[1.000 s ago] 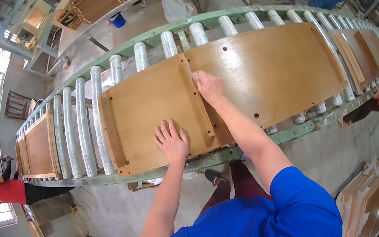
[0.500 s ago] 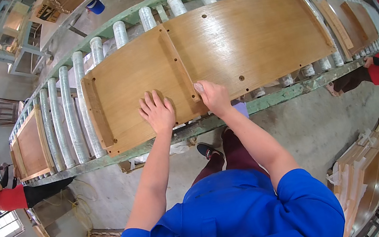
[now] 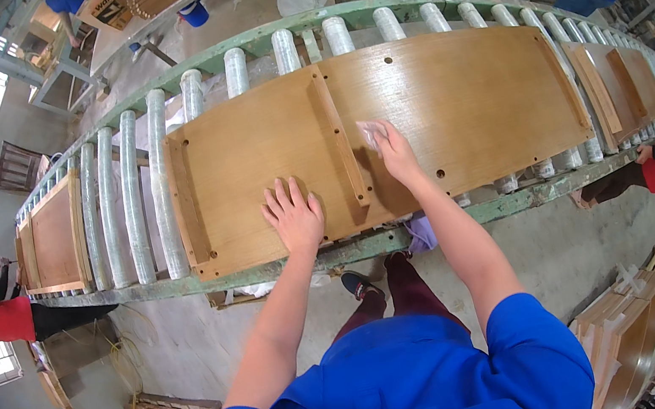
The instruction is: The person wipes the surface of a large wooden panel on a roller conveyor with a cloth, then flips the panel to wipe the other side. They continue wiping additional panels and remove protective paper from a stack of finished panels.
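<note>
Wooden panel point(image 3: 457, 102) on a roller conveyor point(image 3: 132, 197)
Left hand point(image 3: 296, 220) lies spread flat on it; right hand point(image 3: 398, 157), closed, pinches a pale scrap point(image 3: 371, 132) just right of the middle batten point(image 3: 342, 142).

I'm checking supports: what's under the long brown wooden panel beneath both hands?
Pale, film-wrapped cylindrical rollers poke out past the far and near edges of the long brown wooden panel. Their middles and the panel's underside are hidden.

From here I can't identify the pale crumpled scrap point(image 3: 370, 133) half-hidden in the right hand point(image 3: 399, 155); the brown wooden panel point(image 3: 456, 98) hides silvery rollers point(image 3: 286, 51) beneath; the upper edge cuts off a blue-shirted person point(image 3: 66, 1).
</note>
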Demonstrator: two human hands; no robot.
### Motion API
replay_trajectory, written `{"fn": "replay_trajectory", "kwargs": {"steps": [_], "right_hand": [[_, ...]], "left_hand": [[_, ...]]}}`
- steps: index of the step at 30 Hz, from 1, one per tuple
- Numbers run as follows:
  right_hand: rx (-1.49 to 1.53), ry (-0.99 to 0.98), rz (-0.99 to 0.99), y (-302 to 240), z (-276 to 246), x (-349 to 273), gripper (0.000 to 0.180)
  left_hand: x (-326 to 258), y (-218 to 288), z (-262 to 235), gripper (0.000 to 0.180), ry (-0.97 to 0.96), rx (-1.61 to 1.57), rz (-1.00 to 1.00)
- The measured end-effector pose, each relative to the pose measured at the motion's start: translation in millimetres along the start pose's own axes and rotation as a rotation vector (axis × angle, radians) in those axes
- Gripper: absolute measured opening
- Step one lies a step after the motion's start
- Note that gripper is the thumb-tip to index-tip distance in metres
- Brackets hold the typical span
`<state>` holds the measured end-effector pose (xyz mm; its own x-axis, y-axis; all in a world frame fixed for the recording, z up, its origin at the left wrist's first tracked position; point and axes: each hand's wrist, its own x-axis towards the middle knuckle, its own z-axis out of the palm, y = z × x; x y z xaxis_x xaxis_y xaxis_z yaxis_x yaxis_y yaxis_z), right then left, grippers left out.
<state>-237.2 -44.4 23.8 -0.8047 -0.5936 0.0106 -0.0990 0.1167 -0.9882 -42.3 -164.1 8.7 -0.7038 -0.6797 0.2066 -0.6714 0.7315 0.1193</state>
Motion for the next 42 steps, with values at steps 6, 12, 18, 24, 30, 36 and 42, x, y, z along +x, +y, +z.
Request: {"fn": "replay_trajectory", "kwargs": {"steps": [6,12,18,24,30,36,42], "right_hand": [[-0.218,0.281,-0.126,13.6,25.3,98.1,0.028],[-0.452,0.294,-0.022,-0.2,39.4,135.7,0.034],[-0.611,0.216,-0.006,0.0,39.8,155.7,0.036],[-0.731,0.208,-0.058,3.9,41.9,161.4,0.033],[-0.745,0.201,-0.054,2.0,44.5,161.8,0.033],[-0.72,0.21,-0.044,4.0,41.9,150.6,0.033],[-0.71,0.206,-0.099,9.0,36.1,116.9,0.032]], "left_hand": [[4.2,6.6,-0.9,0.049,-0.045,-0.014,0.006],[4.2,0.2,2.5,0.05,-0.077,0.013,-0.001],[5.0,0.4,4.0,0.051,-0.101,0.01,-0.013],[5.8,0.8,3.0,0.051,-0.112,-0.003,-0.007],[5.5,0.7,1.9,0.051,-0.103,-0.005,-0.009],[4.8,1.0,2.7,0.051,-0.06,-0.01,0.012],[4.7,2.5,0.8,0.049,-0.026,-0.004,0.019]]}}
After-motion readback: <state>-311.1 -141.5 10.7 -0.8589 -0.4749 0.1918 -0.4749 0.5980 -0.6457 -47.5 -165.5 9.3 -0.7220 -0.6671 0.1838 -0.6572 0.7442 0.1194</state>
